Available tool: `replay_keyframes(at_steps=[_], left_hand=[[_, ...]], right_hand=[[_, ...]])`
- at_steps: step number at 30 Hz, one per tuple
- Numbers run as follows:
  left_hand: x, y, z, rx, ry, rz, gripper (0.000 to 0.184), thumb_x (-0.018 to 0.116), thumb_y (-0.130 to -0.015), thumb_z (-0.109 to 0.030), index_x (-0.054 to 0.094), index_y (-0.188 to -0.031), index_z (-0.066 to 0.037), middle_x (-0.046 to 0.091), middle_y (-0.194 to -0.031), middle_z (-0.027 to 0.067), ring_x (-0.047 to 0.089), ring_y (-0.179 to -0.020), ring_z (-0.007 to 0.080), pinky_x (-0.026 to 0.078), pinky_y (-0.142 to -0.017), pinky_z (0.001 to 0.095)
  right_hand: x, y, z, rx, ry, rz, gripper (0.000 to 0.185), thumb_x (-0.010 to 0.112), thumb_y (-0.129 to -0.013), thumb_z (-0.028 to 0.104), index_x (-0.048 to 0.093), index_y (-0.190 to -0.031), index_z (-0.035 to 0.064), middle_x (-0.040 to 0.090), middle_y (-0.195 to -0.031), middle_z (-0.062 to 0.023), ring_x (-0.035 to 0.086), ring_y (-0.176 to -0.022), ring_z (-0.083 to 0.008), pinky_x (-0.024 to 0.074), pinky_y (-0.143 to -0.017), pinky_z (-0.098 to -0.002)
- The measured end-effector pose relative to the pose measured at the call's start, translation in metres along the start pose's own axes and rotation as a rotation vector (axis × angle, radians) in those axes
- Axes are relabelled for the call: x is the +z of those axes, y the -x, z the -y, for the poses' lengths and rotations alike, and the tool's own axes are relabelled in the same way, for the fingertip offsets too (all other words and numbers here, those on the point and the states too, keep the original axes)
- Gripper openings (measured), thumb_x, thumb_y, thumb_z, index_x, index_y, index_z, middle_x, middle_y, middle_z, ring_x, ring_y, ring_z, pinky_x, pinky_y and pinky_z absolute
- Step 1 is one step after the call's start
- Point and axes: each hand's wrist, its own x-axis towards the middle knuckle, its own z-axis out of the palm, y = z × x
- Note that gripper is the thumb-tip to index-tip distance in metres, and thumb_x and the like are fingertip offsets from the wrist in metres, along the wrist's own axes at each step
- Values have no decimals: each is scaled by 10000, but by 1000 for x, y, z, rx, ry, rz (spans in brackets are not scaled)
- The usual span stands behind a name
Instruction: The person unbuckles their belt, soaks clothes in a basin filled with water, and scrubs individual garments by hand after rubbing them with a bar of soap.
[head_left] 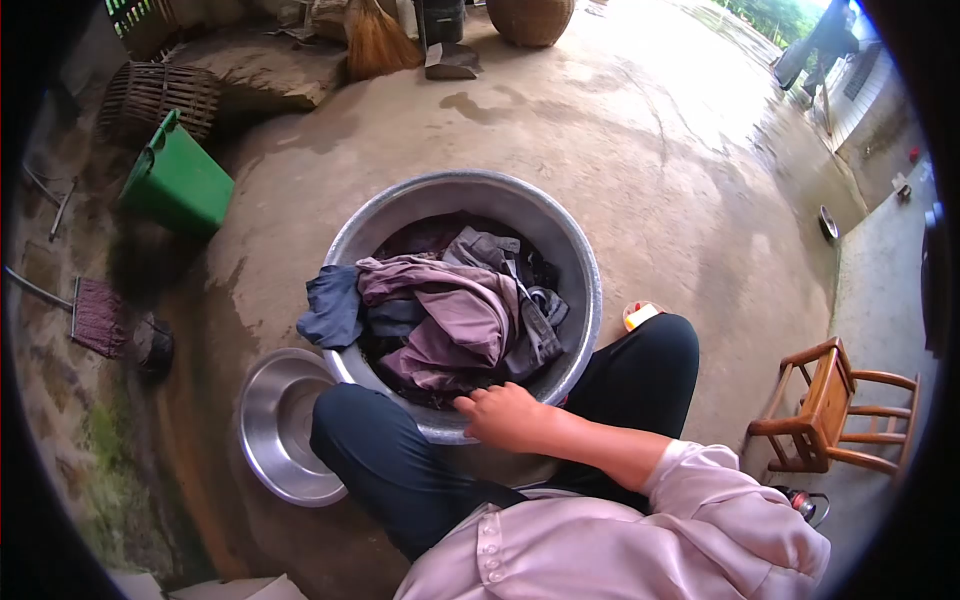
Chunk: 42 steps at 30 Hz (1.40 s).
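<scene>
Right hand (pixel 502 418), lower centre: fingers half-curled at near rim of large basin (pixel 589 290), hold on cloth unclear; left hand unseen | mauve garment (pixel 450 305) heaped inside, centre | blue cloth (pixel 332 310) overhangs, left of centre; its weight could drag it floorward

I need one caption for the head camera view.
Right hand at the near rim of a metal tub of clothes, smaller basin alongside.

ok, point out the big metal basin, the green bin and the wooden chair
Big metal basin (pixel 470 195): head view, bare inner wall on the far side.
Green bin (pixel 182 187): head view, side wall.
Wooden chair (pixel 829 398): head view, seat.
</scene>
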Motion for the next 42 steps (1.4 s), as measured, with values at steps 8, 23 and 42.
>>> replay_keyframes(at_steps=[8,23,42], left_hand=[[7,26,-9,24,-66,49,166,588,-835,-207,628,-827,-46,626,-791,121,606,-657,193,499,-574,350],[74,185,-114,444,-287,631,154,577,-842,-189,625,-836,-43,627,-786,109,600,-650,183,496,-576,340],[90,216,-94,313,-402,750,140,564,-852,-167,622,-848,-39,628,-779,93,593,-641,171,493,-578,327]], right_hand=[[-6,84,-15,147,-358,214,334,576,-877,292,551,-1003,-17,628,-788,-250,630,-792,-419,492,-722,-494],[-11,120,-12,63,-721,243,240,592,-864,149,607,-1037,-17,645,-949,-190,627,-856,-359,492,-783,-407],[-20,157,-13,45,-848,496,209,583,-877,91,604,-1063,-3,647,-934,-179,628,-813,-350,500,-700,-377]])
